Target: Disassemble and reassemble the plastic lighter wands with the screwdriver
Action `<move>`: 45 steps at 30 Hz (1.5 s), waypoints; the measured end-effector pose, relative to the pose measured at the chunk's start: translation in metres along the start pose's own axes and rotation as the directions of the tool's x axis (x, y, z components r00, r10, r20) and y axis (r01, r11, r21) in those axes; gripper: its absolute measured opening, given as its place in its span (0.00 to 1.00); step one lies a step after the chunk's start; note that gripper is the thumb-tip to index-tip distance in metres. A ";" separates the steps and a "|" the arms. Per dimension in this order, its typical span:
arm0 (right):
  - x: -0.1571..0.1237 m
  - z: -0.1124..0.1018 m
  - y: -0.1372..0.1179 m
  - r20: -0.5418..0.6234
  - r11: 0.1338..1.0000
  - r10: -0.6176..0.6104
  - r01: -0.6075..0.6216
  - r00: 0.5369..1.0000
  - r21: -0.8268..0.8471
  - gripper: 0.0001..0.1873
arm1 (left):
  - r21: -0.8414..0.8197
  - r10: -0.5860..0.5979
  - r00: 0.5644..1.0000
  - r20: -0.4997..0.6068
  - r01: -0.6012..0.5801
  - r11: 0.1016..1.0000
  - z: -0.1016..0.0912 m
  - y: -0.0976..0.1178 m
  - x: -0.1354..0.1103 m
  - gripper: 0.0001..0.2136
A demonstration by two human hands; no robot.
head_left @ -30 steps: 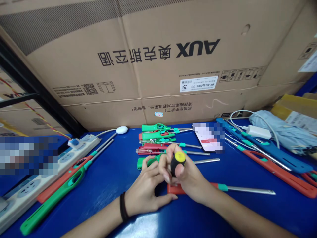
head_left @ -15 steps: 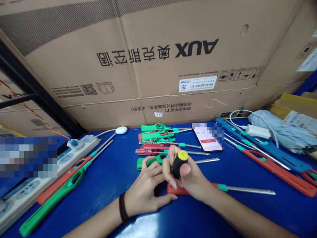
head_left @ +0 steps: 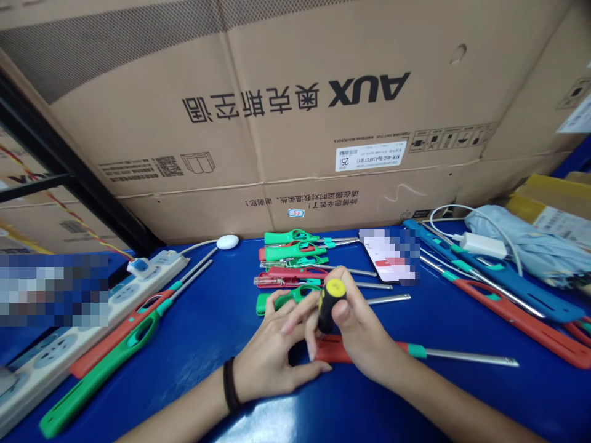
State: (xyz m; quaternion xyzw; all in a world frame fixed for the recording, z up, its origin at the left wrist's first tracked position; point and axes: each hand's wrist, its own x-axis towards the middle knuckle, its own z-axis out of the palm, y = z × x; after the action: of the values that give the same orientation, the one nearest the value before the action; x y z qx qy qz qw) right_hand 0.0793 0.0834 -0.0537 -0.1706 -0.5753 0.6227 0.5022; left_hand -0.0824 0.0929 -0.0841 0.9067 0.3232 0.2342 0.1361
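My right hand (head_left: 364, 335) is closed around a screwdriver (head_left: 333, 301) with a black handle and yellow cap. The screwdriver stands nearly upright, its thin shaft over the butt end of a red lighter (head_left: 383, 352). This long-nosed lighter lies flat, its metal tube pointing right. At the lighter's left end, my left hand (head_left: 268, 351) grips it between thumb and fingers. The screwdriver's tip is hidden by fingers. Just behind my left hand lies a green lighter (head_left: 272, 301), partly covered by it.
Several green and red lighters (head_left: 295, 252), some with casings open, lie behind my hands near a phone (head_left: 388, 261). A power strip (head_left: 111, 307) runs along the left beside two lighters. At right are a blue lighter (head_left: 521, 277) and a red one (head_left: 530, 320). A cardboard box (head_left: 277, 147) stands behind.
My right fingers have shifted around the screwdriver handle, which has moved slightly left and up. More of the red lighter's handle shows. My left hand stays at its end.
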 end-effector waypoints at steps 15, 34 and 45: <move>0.000 0.004 0.004 -0.169 0.985 0.018 0.011 0.986 0.170 0.20 | -0.035 0.033 0.998 -0.057 -0.035 0.999 -0.001 0.001 0.002 0.12; 0.004 0.005 -0.006 -0.129 0.992 0.033 -0.017 0.991 0.122 0.24 | -0.058 0.020 0.998 -0.058 -0.024 0.998 0.001 0.000 0.001 0.11; -0.001 0.008 -0.001 -0.037 0.986 -0.035 0.040 0.999 0.162 0.26 | -0.024 0.050 0.997 -0.065 -0.052 0.998 0.003 -0.002 0.000 0.08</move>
State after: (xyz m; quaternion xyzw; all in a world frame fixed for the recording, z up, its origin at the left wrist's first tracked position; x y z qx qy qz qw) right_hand 0.0741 0.0777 -0.0509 -0.1288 -0.5171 0.6550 0.5357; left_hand -0.0821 0.0943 -0.0872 0.9050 0.3012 0.2705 0.1311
